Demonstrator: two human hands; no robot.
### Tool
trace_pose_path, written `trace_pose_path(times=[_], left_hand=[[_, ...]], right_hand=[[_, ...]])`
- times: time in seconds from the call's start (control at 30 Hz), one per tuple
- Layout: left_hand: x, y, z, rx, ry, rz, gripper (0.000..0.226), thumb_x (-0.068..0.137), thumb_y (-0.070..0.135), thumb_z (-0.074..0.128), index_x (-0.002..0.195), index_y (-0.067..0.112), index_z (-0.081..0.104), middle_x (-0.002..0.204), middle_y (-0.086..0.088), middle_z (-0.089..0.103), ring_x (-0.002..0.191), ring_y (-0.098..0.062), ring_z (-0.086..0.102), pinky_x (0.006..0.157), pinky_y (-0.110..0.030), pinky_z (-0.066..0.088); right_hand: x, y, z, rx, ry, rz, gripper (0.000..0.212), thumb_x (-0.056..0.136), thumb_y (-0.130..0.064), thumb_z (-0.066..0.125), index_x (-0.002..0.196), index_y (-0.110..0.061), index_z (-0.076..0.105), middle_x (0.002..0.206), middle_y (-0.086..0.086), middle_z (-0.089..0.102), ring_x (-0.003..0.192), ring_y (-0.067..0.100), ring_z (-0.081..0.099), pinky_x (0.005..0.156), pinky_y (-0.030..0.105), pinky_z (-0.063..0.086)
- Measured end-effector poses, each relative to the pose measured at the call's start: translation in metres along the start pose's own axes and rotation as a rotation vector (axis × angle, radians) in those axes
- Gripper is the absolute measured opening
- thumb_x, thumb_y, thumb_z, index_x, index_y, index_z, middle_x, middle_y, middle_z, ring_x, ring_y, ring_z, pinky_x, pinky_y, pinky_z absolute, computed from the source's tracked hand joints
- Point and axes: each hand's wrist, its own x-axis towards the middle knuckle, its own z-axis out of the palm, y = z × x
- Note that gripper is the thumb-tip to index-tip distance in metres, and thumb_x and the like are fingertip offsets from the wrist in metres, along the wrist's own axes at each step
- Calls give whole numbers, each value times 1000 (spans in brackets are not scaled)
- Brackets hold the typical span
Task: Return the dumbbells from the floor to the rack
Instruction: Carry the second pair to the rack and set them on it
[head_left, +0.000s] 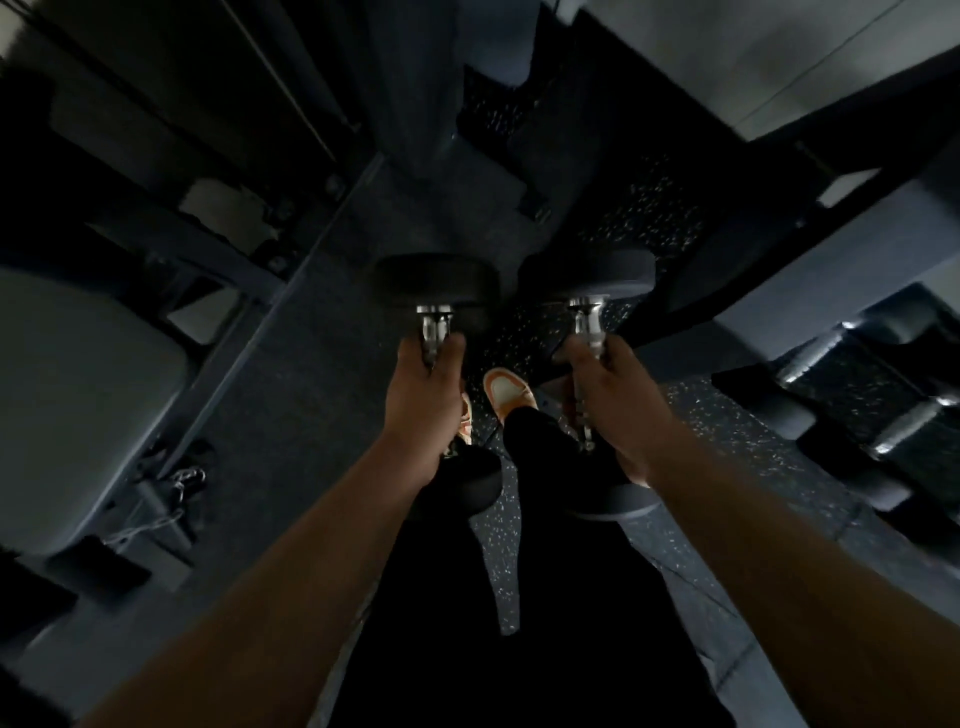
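Note:
I hold two black dumbbells with chrome handles, one in each hand, hanging lengthwise above the speckled floor. My left hand (423, 410) is wrapped around the handle of the left dumbbell (435, 283), whose far head points forward. My right hand (615, 410) grips the handle of the right dumbbell (587, 273) the same way. The near heads sit below my wrists, partly hidden. The dumbbell rack (852, 291) runs along the right side, with other dumbbells (893, 395) resting on its lower shelf.
An orange and white shoe (506, 395) and black trousers show between the dumbbells. A padded bench (78, 405) and dark machine frame (249, 218) fill the left. A chain attachment (182, 483) lies near the bench. Speckled rubber floor (649, 218) lies ahead.

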Motion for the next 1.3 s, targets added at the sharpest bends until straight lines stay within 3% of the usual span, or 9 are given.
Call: trace_pose_path(times=[0.07, 0.2, 0.33, 0.53, 0.7, 0.8, 0.93, 1.07, 1.3], left_hand=[[-20, 17, -3, -19, -55, -2, 15, 90, 51, 56, 93, 36, 55, 68, 7, 62, 49, -2, 57, 44, -23, 43], [-60, 45, -1, 18, -169, 50, 33, 93, 47, 57, 118, 26, 54, 82, 3, 64, 70, -13, 64, 58, -34, 52], [-93, 59, 9, 52, -293, 75, 28, 94, 43, 58, 117, 27, 55, 72, 1, 61, 50, -1, 58, 46, -21, 48], [-141, 66, 45, 199, -401, 123, 21, 95, 43, 56, 110, 28, 56, 72, -2, 59, 55, -12, 55, 52, -31, 47], [-192, 56, 102, 285, -491, 134, 22, 97, 38, 55, 115, 25, 55, 69, -3, 54, 49, -12, 48, 46, -29, 42], [-231, 45, 145, 299, -544, 165, 14, 96, 37, 57, 108, 29, 57, 71, -6, 54, 48, -12, 48, 41, -26, 41], [-298, 31, 208, 341, -586, 186, 11, 94, 41, 58, 101, 32, 58, 71, -7, 57, 52, -16, 52, 44, -30, 43], [-352, 21, 268, 350, -674, 198, 18, 95, 40, 58, 106, 26, 59, 69, -9, 57, 47, -16, 52, 43, -29, 43], [-415, 26, 362, 381, -761, 255, 14, 96, 39, 57, 104, 27, 59, 72, -10, 60, 53, -19, 56, 48, -30, 45]], right_hand=[[-27, -5, -6, 42, 33, -23, 35, 87, -59, 56, 102, -27, 57, 83, 6, 65, 68, 20, 60, 64, 39, 50], [-78, -5, -23, 122, 122, -32, 35, 88, -60, 53, 103, -28, 55, 86, 11, 66, 72, 26, 60, 63, 41, 50], [-122, 9, -47, 219, 220, -60, 28, 91, -57, 51, 97, -30, 54, 82, 7, 66, 64, 20, 62, 60, 38, 48], [-175, 48, -88, 354, 373, -12, 32, 95, -51, 50, 101, -21, 55, 76, 6, 64, 62, 19, 60, 56, 36, 50], [-209, 98, -143, 501, 451, 20, 33, 92, -51, 53, 98, -19, 55, 75, 5, 64, 63, 18, 63, 58, 37, 54], [-229, 130, -189, 608, 474, 12, 35, 90, -50, 53, 99, -15, 53, 72, 6, 61, 60, 19, 60, 59, 40, 54], [-268, 178, -264, 662, 523, -7, 36, 89, -49, 52, 98, -14, 52, 70, 6, 60, 53, 17, 55, 51, 33, 48], [-301, 217, -331, 621, 574, -2, 36, 90, -50, 51, 102, -17, 53, 69, 3, 62, 49, 11, 56, 44, 27, 46], [-324, 248, -416, 613, 647, -40, 28, 94, -45, 50, 101, -18, 52, 76, 6, 62, 59, 16, 56, 52, 33, 48]])
